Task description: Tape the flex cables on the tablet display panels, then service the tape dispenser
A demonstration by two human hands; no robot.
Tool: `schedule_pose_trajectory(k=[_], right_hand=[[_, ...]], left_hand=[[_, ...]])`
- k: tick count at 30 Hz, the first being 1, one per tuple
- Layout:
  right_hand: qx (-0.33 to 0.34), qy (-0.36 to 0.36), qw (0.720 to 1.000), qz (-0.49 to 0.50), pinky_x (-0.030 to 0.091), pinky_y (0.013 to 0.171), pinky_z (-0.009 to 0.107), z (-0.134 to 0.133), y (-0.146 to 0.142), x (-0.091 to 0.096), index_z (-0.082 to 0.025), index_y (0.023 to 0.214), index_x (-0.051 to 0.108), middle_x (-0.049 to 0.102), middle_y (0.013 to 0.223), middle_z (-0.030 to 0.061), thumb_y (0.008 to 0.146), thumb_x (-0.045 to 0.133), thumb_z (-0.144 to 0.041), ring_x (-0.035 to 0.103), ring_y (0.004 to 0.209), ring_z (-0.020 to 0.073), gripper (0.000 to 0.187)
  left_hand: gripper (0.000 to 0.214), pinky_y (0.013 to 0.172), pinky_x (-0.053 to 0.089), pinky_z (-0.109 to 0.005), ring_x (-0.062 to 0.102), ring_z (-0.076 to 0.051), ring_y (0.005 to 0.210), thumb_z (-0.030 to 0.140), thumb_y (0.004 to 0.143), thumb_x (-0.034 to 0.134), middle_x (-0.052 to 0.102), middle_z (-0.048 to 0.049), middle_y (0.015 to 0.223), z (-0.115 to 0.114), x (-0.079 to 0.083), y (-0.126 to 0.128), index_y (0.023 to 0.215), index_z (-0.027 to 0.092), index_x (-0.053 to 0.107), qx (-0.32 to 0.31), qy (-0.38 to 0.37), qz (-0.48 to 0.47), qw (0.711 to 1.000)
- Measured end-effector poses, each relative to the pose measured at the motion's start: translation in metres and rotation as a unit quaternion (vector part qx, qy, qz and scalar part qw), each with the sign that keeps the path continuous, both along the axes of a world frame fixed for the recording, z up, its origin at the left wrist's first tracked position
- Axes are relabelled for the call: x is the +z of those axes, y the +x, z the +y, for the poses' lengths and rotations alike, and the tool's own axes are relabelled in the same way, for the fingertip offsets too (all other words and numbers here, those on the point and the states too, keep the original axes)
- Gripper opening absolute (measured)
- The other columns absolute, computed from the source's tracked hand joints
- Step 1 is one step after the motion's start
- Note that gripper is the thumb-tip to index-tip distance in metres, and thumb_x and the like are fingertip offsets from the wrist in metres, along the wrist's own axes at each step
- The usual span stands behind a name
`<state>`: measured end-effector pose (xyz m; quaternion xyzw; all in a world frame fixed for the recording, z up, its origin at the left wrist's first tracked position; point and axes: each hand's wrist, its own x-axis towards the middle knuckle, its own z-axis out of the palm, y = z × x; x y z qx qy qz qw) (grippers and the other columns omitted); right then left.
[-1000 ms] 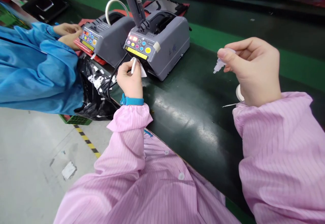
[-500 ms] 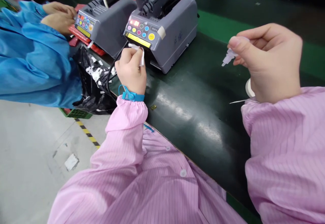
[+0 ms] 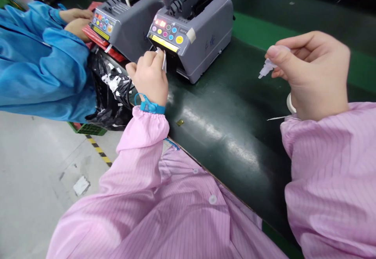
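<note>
My left hand [image 3: 151,75], with a blue wrist strap, is at the front slot of a grey tape dispenser [image 3: 202,44] with lit red digits. A short white strip of tape [image 3: 164,62] shows beside its fingers, which are closed on it; its far end is hidden. The thumb sticks out to the left. Off to the right, my right hand [image 3: 317,73] is raised above the dark table. Its thumb and fingers pinch a small translucent plastic piece with a stepped, nozzle-like tip [image 3: 266,68] pointing down-left; the rest is covered by the fingers.
A second grey dispenser [image 3: 126,20] stands to the left, by a co-worker's hands and blue sleeve [image 3: 58,67]. A black plastic bag [image 3: 101,79] with white scraps hangs at the table edge. A gold scrap [image 3: 180,122] and a partly hidden white round thing [image 3: 290,104] lie on the table [image 3: 223,110].
My left hand has turned slightly and its thumb has come out to the left; less of the white strip shows. My right hand keeps its pinch. The whole view has shifted a little.
</note>
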<state>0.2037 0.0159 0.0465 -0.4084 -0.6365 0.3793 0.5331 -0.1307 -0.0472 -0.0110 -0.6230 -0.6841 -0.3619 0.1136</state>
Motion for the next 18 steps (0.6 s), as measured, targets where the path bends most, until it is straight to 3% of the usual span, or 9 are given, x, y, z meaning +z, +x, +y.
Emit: schedule_pose_trajectory(k=[4,7,13,16,18], right_hand=[[-0.002,-0.005,1.0,0.001,0.053,0.054,0.025,-0.002,-0.002,0.004,-0.015,0.087,0.074,0.072,0.073,-0.0029,0.074,0.089,-0.031,0.065,0.064,0.0077,0.025],[0.012,-0.017,1.0,0.016,0.054,0.054,0.025,-0.001,-0.005,0.001,-0.017,0.085,0.074,0.071,0.072,-0.003,0.076,0.088,-0.029,0.063,0.061,0.007,0.022],[0.041,-0.055,0.996,0.056,0.053,0.053,0.024,-0.006,-0.007,-0.003,-0.019,0.084,0.074,0.072,0.075,-0.0012,0.078,0.087,-0.032,0.062,0.059,0.0061,0.019],[0.047,-0.001,0.999,-0.014,0.055,0.058,0.027,-0.02,-0.012,0.013,-0.022,0.094,0.076,0.074,0.082,-0.0026,0.08,0.085,-0.03,0.065,0.065,0.0063,0.019],[0.079,0.033,0.992,-0.091,0.057,0.066,0.03,-0.026,-0.021,0.031,-0.027,0.108,0.075,0.075,0.088,-0.0046,0.081,0.084,-0.029,0.069,0.076,0.0082,0.029]], left_hand=[[0.047,0.095,0.02,-0.05,0.047,-0.032,0.109,0.045,0.103,0.026,0.07,-0.003,0.123,0.003,-0.016,0.009,0.137,0.036,0.056,-0.021,0.038,0.027,0.999],[0.048,0.094,0.023,-0.049,0.05,-0.032,0.113,0.046,0.103,0.027,0.069,-0.0039,0.126,-0.002,-0.018,0.018,0.138,0.036,0.057,-0.034,0.006,0.021,0.999],[0.047,0.101,0.022,-0.052,0.05,-0.032,0.114,0.045,0.102,0.031,0.068,-0.001,0.131,-0.006,-0.002,0.01,0.139,0.037,0.058,-0.023,-0.068,0.017,0.997],[0.047,0.105,0.02,-0.054,0.048,-0.033,0.115,0.044,0.102,0.031,0.069,-0.0023,0.128,-0.007,0.01,0.009,0.138,0.037,0.06,-0.004,-0.091,0.009,0.996],[0.049,0.105,0.023,-0.055,0.05,-0.035,0.117,0.041,0.103,0.029,0.068,-0.0055,0.13,-0.01,0.018,0.013,0.138,0.033,0.061,0.015,-0.091,0.014,0.996]])
